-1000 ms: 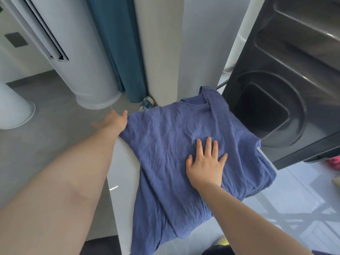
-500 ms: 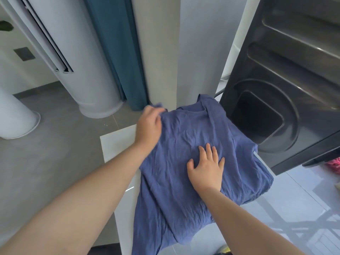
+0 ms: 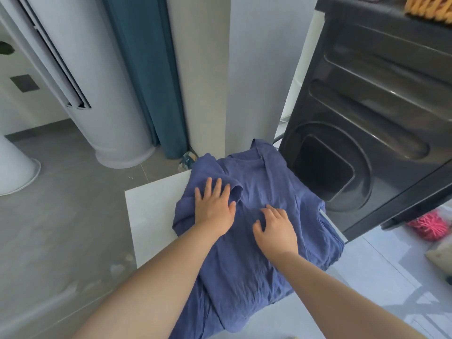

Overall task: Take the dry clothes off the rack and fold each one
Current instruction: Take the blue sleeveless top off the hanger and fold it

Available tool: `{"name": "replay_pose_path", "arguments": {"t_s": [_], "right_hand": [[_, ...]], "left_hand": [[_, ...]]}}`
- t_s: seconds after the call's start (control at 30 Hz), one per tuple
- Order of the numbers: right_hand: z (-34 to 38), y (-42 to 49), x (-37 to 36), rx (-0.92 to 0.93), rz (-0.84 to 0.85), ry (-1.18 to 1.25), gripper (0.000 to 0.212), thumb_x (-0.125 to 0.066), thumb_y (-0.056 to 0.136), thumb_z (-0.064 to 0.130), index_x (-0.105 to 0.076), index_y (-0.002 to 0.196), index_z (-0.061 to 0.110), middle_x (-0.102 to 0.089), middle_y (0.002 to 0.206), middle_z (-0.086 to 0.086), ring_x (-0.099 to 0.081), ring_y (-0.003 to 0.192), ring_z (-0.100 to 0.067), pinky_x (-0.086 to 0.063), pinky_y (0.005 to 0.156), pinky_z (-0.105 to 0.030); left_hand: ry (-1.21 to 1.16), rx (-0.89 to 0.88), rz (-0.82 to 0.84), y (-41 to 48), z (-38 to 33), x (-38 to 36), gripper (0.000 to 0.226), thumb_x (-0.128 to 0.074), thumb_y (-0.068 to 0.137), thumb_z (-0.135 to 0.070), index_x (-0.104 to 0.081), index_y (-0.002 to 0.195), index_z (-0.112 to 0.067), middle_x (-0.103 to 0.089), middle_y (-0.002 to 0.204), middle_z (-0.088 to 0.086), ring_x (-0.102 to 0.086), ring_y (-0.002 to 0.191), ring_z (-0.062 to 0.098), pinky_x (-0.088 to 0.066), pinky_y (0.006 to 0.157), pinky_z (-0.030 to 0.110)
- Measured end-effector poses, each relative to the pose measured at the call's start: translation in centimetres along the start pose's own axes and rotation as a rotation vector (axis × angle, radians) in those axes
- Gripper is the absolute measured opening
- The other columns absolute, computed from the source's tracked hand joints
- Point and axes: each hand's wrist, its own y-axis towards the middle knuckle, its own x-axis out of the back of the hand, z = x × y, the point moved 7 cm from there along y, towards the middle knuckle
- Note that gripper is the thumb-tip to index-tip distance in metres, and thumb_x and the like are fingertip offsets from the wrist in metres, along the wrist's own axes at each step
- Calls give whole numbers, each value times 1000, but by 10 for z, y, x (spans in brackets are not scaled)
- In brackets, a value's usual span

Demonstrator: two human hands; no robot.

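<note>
A blue shirt (image 3: 256,241) lies across the white bench (image 3: 151,216), covering its far right corner and hanging over the near edge. The left hand (image 3: 214,210) presses flat on the folded-in sleeve, fingers (image 3: 208,189) spread. Just beside it, the right hand (image 3: 276,228) rests on the shirt's middle with fingers loosely bent, pinching nothing.
</note>
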Motion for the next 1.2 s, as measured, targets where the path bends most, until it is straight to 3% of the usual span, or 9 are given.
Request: {"name": "replay_pose_path", "arguments": {"t_s": [0.13,0.27,0.43,0.53,0.6,0.77,0.97,1.07,1.2], "right_hand": [[-3,27,33,48,-54,-79,26,-43,95,27,-61,100,10,-61,87,-4,-56,84,-23,-39,65,-32],[-38,68,69,-37,-222,27,30,-43,94,17,-59,116,5,-58,116,-9,-46,110,-27,-38,86,-34],[-118,118,45,-660,116,343,54,-23,103,34,-42,136,-4,-43,141,-23,-41,128,-36,-32,105,-38],[-137,123,21,-771,254,493,57,-28,101,42,-39,141,4,-43,143,-16,-42,130,-32,-32,110,-38],[-152,129,13,-746,288,480,52,-40,97,41,-49,134,6,-55,131,-16,-51,122,-32,-37,107,-40],[-197,127,-2,-853,381,501,28,-63,84,30,-70,97,6,-72,85,-15,-68,76,-29,-52,61,-30],[-196,124,-8,-813,519,275,27,-55,95,13,-57,72,-1,-62,102,-18,-58,92,-33,-43,83,-38],[-181,139,4,-822,300,492,25,-52,92,9,-53,69,0,-61,89,-18,-55,74,-29,-43,71,-34],[-143,144,61,-719,-189,545,21,-47,92,11,-58,102,-4,-57,98,-16,-58,96,-29,-36,73,-27]], "left_hand": [[-19,22,144,4,-27,-26,59,-18,98,-52,5,150,-35,12,159,-1,15,145,25,2,114,56],[28,3,-12,-1,-28,-34,61,-16,96,-56,1,150,-36,9,160,-1,11,146,25,2,115,56],[3,6,-45,1,-29,-34,62,-19,95,-56,-1,150,-36,7,160,-2,10,146,24,1,115,55],[0,8,-59,1,-28,-35,62,-19,94,-56,0,150,-36,7,160,-3,10,146,24,1,115,55],[2,9,-63,2,-28,-35,62,-19,94,-57,0,150,-36,7,160,-3,10,146,23,1,116,55],[6,15,-69,2,-28,-36,63,-19,94,-56,1,150,-36,7,160,-3,10,146,23,-1,116,55],[2,14,-83,3,-29,-33,62,-21,94,-54,-2,150,-36,4,160,-4,8,146,22,-2,116,54],[1,21,-82,2,-29,-33,62,-21,94,-54,-3,150,-35,3,160,-3,7,147,22,-1,116,54],[-7,24,-71,2,-29,-31,62,-22,94,-53,-4,150,-35,4,160,-4,9,146,21,-1,116,54]]}}
